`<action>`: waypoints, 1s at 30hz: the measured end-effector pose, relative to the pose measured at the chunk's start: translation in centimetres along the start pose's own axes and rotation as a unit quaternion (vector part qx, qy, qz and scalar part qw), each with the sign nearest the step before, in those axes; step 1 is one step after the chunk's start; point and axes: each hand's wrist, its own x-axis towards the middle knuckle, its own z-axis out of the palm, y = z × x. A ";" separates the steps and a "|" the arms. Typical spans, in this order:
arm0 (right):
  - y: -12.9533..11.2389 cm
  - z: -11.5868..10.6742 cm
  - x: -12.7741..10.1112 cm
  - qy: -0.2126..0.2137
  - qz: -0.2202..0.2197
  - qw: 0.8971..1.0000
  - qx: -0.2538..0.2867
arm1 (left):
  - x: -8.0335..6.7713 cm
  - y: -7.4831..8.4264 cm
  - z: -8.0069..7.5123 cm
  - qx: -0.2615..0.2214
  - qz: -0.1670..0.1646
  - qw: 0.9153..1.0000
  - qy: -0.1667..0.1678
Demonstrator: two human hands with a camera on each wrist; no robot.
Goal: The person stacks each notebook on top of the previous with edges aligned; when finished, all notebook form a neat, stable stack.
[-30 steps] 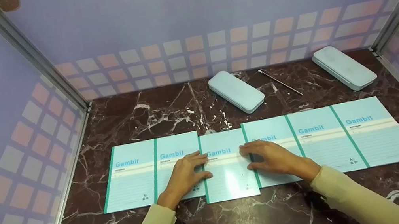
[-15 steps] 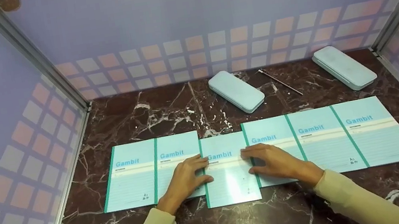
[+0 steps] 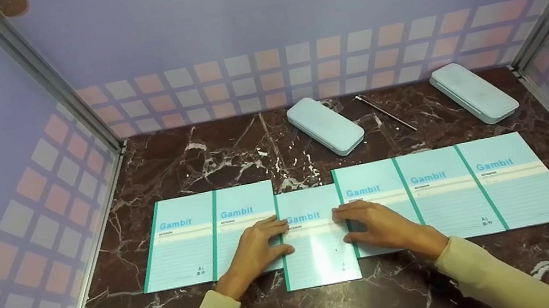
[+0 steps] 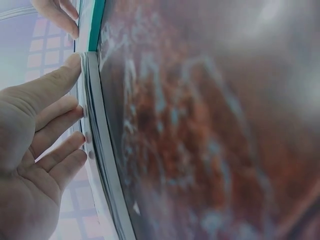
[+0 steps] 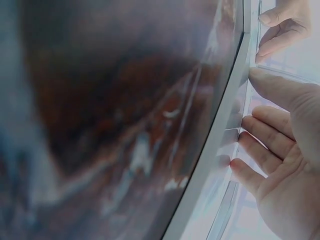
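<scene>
In the head view, a pale blue-green Gambit notebook (image 3: 318,257) with a green spine lies in the middle of a row, sitting nearer the person than its neighbours. My left hand (image 3: 257,250) rests with its fingertips on that notebook's left edge, beside the adjoining notebook (image 3: 243,197). On the opposite edge, the fingertips of my right hand (image 3: 382,225) press down, partly covering the notebook (image 3: 364,178) to the right. Both wrist views show the left fingers (image 4: 65,135) and right fingers (image 5: 260,155) loosely extended, touching the covers with their tips.
One more notebook (image 3: 180,251) lies at the row's left end, and two (image 3: 442,204) at its right. Behind stand two pale pencil cases (image 3: 325,126), (image 3: 474,92) with a thin dark pencil (image 3: 386,113) between them. Printed panels enclose the marble table (image 3: 187,159).
The middle notebook has slid a little toward the person, out of line with the row. Both hands have shifted slightly the same way with it. The other notebooks have stayed put.
</scene>
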 end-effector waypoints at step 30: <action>-1.8 -0.8 -4.6 -0.020 -0.118 0.989 0.084 | -4.6 3.0 -2.6 -0.128 -0.126 0.980 -0.090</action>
